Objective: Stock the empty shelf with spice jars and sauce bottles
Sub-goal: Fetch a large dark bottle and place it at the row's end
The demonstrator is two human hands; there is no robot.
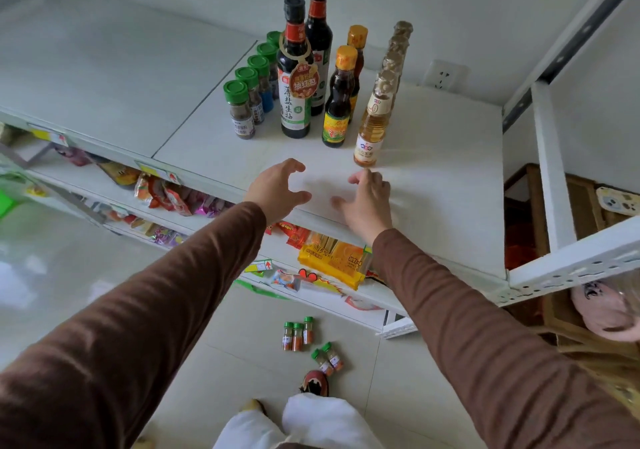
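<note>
Brown sleeves reach to the shelf (433, 178); left hand (277, 188) and right hand (367, 202) hover empty, fingers loosely spread, just in front of the pale vinegar bottle (372, 126). Left of it stand sesame oil bottles (339, 102), soy sauce bottles (296, 77) reading 薄盐生抽 and 抽红包, then green-capped spice jars (242, 112). More jars (304, 337) wait on the floor below. A careless reach could topple that vinegar row.

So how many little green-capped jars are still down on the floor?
5: three stand together, and two more lean a little nearer the person's feet. Others may be hidden behind the sleeves.
</note>
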